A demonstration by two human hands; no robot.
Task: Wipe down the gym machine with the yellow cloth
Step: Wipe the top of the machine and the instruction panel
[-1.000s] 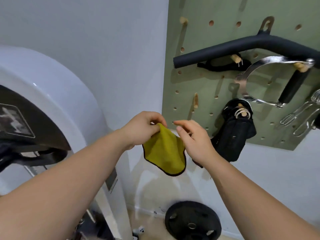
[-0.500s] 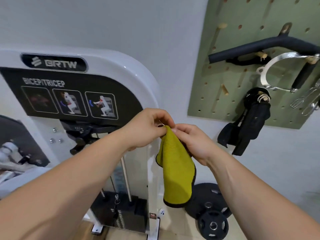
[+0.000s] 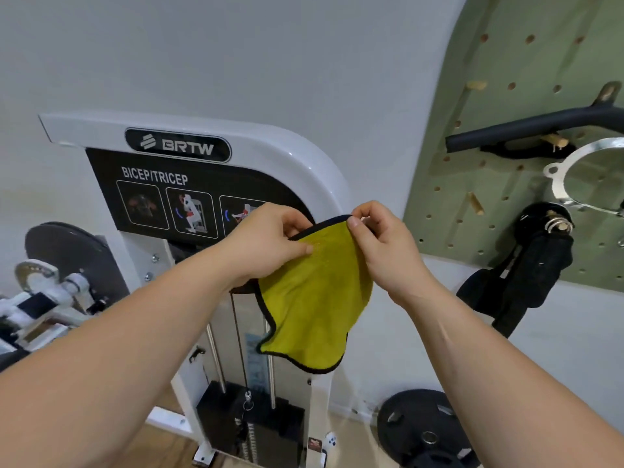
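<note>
Yellow cloth (image 3: 314, 305), top edge pinched by left hand (image 3: 266, 241) and right hand (image 3: 381, 244), lower edge loose before gym machine (image 3: 304, 157).

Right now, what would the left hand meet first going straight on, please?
Probably the right hand, pinching the same yellow cloth; depth is unclear, so the left hand might reach the gym machine instead.

Our pale gym corner
We see a white wall (image 3: 236, 55), green pegboard (image 3: 503, 65), wooden floor (image 3: 160, 447) and black weight plate (image 3: 413, 418).
</note>
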